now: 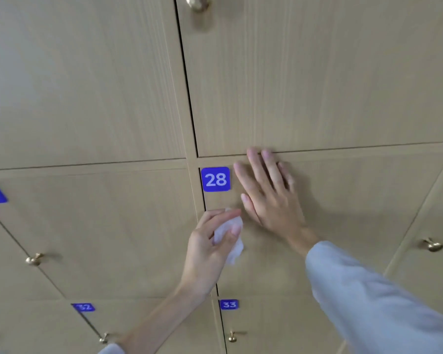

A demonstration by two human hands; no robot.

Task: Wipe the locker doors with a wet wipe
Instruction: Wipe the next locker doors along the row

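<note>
Locker door 28 point(343, 226) is under both your hands. Your right hand point(269, 195) lies flat on it beside the blue 28 label point(215, 179), fingers straight and spread, tips at the door's top edge, sleeve point(368, 297) reaching in from the lower right. Your left hand point(210, 241) pinches the crumpled white wet wipe point(229, 238) between thumb and curled fingers, near the door's left edge.

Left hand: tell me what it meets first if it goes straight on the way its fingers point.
Holding the wipe, the left hand points up and right. It would probably meet the right hand, flat on door 28; depth is unclear.
</note>
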